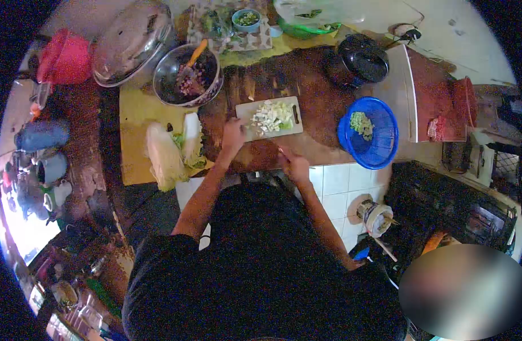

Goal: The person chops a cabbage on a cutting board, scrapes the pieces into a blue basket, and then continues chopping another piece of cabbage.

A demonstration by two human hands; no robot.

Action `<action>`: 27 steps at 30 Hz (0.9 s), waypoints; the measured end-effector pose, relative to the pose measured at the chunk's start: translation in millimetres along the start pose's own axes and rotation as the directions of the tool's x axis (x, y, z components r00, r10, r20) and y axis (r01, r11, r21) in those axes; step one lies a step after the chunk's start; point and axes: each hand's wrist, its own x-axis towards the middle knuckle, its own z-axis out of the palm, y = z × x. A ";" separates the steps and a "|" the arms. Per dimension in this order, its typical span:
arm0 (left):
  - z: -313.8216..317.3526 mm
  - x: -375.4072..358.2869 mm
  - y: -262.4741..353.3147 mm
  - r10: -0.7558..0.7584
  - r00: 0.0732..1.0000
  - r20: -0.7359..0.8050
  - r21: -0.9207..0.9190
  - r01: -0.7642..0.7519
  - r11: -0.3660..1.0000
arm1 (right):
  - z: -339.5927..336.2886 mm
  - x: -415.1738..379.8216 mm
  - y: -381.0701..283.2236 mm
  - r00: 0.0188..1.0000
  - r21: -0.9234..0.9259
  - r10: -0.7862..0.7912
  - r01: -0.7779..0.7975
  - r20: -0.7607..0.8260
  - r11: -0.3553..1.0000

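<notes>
A white cutting board (249,134) lies on the brown table with a heap of chopped pale vegetable (272,116) on it. At the board's left edge rests my left hand (233,133), its fingers bent and partly hidden. Just below the board's right part, my right hand (295,166) is wrapped round a thin handle, perhaps a knife's; the blade cannot be made out. Left of my left hand, two pieces of pale cabbage (165,150) lie on a yellow surface. To the right stands a blue basket (376,155) holding chopped light-green pieces (361,125).
Behind my left hand stands a metal bowl (160,85) with reddish food and an orange-handled utensil. A large lid (130,45) is farther left. At the back are an egg tray (261,42), a green basket (301,29) and a dark pot (360,61).
</notes>
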 end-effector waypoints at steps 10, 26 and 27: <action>-14.8 8.0 8.6 -0.289 0.956 -0.061 -0.283 0.261 0.923 | 9.3 15.0 33.2 0.953 0.320 0.237 -0.288 0.187 0.903; -12.2 19.1 34.9 0.213 0.966 0.146 0.023 -0.218 0.976 | -16.6 6.9 12.7 0.994 -0.009 -0.007 0.006 -0.111 1.000; -13.6 22.3 34.8 0.149 0.981 0.127 0.001 -0.150 0.989 | -13.1 4.4 15.6 0.990 0.160 0.091 -0.073 -0.106 0.984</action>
